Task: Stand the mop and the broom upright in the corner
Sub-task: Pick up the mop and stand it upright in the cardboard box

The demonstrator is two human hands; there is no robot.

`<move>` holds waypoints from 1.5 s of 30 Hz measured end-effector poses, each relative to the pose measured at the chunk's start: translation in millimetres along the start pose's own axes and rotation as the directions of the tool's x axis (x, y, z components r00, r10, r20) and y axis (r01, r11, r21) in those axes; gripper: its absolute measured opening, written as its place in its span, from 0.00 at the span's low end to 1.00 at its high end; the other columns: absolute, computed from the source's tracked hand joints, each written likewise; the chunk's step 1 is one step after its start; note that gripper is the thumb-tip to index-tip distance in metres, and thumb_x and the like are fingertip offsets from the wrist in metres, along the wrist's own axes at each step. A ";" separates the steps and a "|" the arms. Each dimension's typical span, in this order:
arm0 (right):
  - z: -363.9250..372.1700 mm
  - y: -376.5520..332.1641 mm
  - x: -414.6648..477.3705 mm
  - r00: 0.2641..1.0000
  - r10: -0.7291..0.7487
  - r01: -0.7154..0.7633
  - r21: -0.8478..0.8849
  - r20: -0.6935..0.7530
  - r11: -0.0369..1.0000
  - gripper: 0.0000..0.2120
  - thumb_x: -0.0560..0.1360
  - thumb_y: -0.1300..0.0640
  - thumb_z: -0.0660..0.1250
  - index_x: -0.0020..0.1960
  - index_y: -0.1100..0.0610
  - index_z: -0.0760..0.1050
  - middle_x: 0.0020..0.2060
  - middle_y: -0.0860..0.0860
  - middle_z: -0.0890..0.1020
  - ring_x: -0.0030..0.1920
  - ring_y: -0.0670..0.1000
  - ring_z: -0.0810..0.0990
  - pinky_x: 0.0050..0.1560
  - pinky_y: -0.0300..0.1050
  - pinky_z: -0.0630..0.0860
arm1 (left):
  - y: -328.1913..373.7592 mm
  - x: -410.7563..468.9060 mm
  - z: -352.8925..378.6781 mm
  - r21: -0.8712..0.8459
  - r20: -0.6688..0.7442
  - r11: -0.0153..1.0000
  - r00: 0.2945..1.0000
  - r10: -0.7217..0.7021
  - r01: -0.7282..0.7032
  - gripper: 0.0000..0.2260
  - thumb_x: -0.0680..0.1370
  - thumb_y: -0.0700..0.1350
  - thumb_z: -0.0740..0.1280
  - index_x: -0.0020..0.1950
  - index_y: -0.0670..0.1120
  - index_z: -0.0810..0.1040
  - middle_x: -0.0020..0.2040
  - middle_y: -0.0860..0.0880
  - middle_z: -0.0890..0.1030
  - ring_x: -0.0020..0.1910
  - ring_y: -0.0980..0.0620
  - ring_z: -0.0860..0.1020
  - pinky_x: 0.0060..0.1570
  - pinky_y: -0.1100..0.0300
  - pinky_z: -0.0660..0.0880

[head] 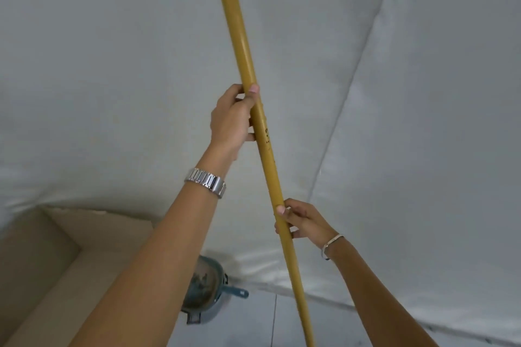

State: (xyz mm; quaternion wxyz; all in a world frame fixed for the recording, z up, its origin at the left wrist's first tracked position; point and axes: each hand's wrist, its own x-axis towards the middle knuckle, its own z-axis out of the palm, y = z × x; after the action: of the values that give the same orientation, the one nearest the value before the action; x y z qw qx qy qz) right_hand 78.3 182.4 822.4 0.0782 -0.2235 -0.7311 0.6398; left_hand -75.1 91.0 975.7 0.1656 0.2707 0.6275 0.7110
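A long yellow wooden handle (239,36) runs nearly upright through the middle of the view, from the top edge down past the bottom edge. Its head is out of sight, so I cannot tell whether it belongs to the mop or the broom. My left hand (232,118), with a metal watch on the wrist, grips the handle higher up. My right hand (303,221), wearing a thin bracelet, holds the handle lower down with fingers wrapped around it. The handle leans slightly toward the white wall corner (355,87).
White walls meet in a corner seam to the right of the handle. A blue-grey bucket (204,290) with dirty contents stands on the grey floor by the wall. A beige ledge or box (56,256) fills the lower left.
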 end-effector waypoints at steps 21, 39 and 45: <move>283.8 -125.2 13.9 0.937 -0.318 0.300 0.128 0.145 0.945 0.05 0.69 0.55 0.72 0.41 0.50 0.75 0.40 0.57 0.80 0.43 0.57 0.81 0.48 0.63 0.80 | 152.5 -76.4 -258.0 0.198 0.093 0.947 0.967 0.237 -0.251 0.09 0.76 0.48 0.66 0.52 0.45 0.78 0.45 0.44 0.81 0.39 0.45 0.84 0.30 0.57 0.79; 492.2 -175.1 154.9 0.964 -0.263 0.263 0.200 -0.028 0.944 0.08 0.64 0.66 0.75 0.40 0.59 0.79 0.32 0.53 0.82 0.33 0.49 0.82 0.35 0.41 0.81 | 138.8 3.3 -486.0 0.233 0.159 0.944 0.967 0.199 -0.233 0.13 0.78 0.48 0.64 0.60 0.43 0.75 0.50 0.45 0.80 0.47 0.47 0.84 0.41 0.55 0.82; 525.9 -170.4 239.7 0.967 -0.253 0.256 0.184 -0.042 0.949 0.09 0.64 0.64 0.75 0.39 0.56 0.78 0.35 0.55 0.82 0.37 0.53 0.82 0.41 0.46 0.82 | 100.8 70.2 -531.9 0.218 0.107 0.951 0.974 0.199 -0.218 0.15 0.78 0.45 0.65 0.64 0.45 0.74 0.53 0.42 0.78 0.47 0.48 0.83 0.39 0.55 0.82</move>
State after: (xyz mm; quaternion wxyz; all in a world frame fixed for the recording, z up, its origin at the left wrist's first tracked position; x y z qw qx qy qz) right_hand -383.7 -202.8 857.7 0.1873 -0.1245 -0.6893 0.6887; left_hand -435.9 -311.5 1052.1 0.0835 0.3822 0.6655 0.6356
